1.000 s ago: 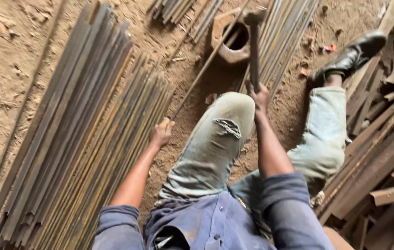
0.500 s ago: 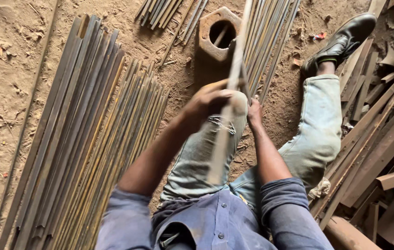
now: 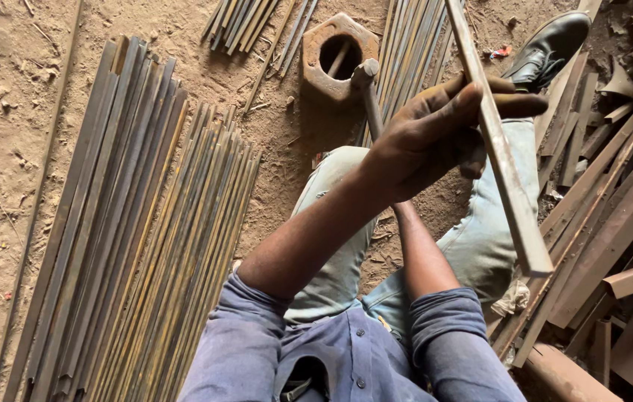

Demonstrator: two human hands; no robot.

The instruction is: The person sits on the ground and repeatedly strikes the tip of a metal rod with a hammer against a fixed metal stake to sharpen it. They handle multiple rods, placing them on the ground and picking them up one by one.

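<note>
Two big bundles of long flat metal strips lie on the dirt at far left: a grey-brown bundle (image 3: 100, 216) and, touching its right side, a yellower bundle (image 3: 190, 253). Too many strips to count in either. One single thin strip (image 3: 41, 179) lies apart, left of both. At top, a small third batch of strips (image 3: 253, 22), approx a dozen, exact no. unclear.

Center top: one hexagonal metal block (image 3: 340, 56) w/ a round hole sits on the ground. One hammer (image 3: 369, 93) stands in front of it, head just at the block's lower right edge, handle running down behind the left hand. Behind the block, a fourth bundle of strips (image 3: 413, 45) runs up out of frame.

Left hand (image 3: 436, 138) is raised, fingers closed around one flat metal bar (image 3: 506, 171), thumb on top; bar slants from top center down to the right, held off the ground above the knee. Right hand is hidden behind the left one; only the forearm (image 3: 421, 253) shows, so can't tell its grip, though the hammer handle leads toward it.

Two legs in pale jeans (image 3: 480, 238), one black shoe (image 3: 547, 48) at top right. Far right: a loose heap of rusty scrap bars (image 3: 614, 223), uncounted.
</note>
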